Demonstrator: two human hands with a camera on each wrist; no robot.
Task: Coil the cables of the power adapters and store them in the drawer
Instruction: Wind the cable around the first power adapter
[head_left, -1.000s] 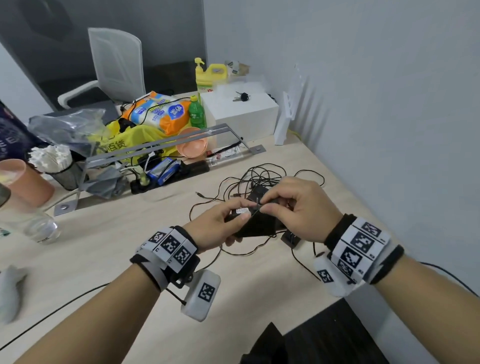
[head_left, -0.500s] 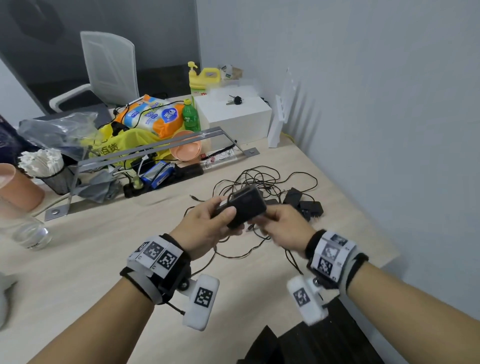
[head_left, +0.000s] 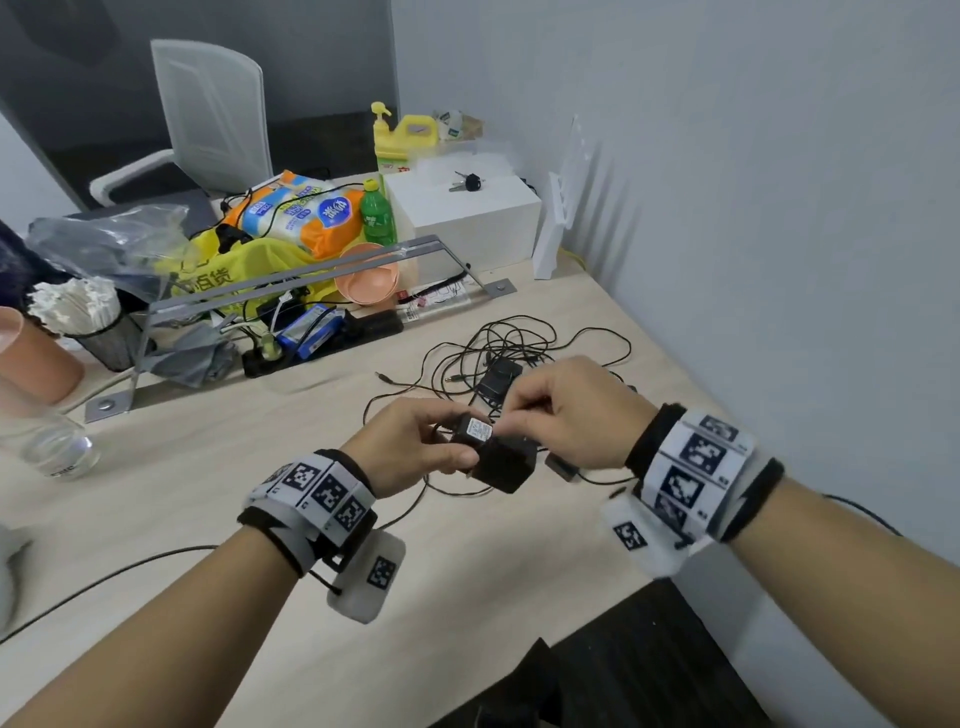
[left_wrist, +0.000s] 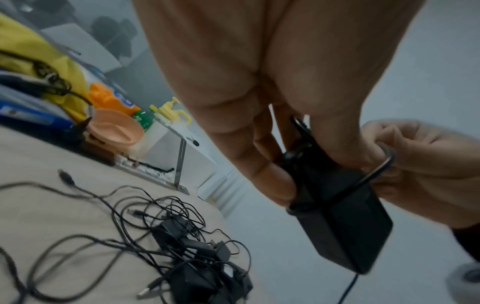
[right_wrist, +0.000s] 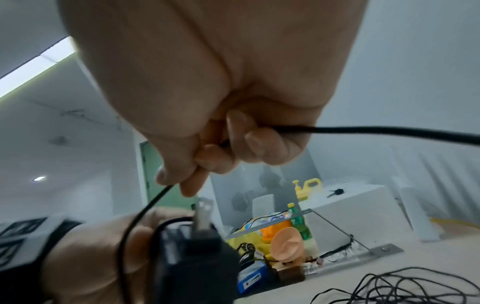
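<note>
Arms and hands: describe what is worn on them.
Both forearms are bare, with no sleeves or gloves. Each wrist carries a black strap and a white band printed with square black-and-white markers. A white marker-tagged module hangs under the left wrist.

Office room | pale wood worktop (head_left: 467, 571) against grey wall | white swivel chair (head_left: 208, 114) behind | dark glass partition (head_left: 311, 52) | ceiling strip light (right_wrist: 33, 67) | power strip (head_left: 322, 345), tangled cables (head_left: 519, 343)

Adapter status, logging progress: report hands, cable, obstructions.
Left hand grips adapter. Right hand pinches its cable, winding. Loose tangle beyond, untouched.
</note>
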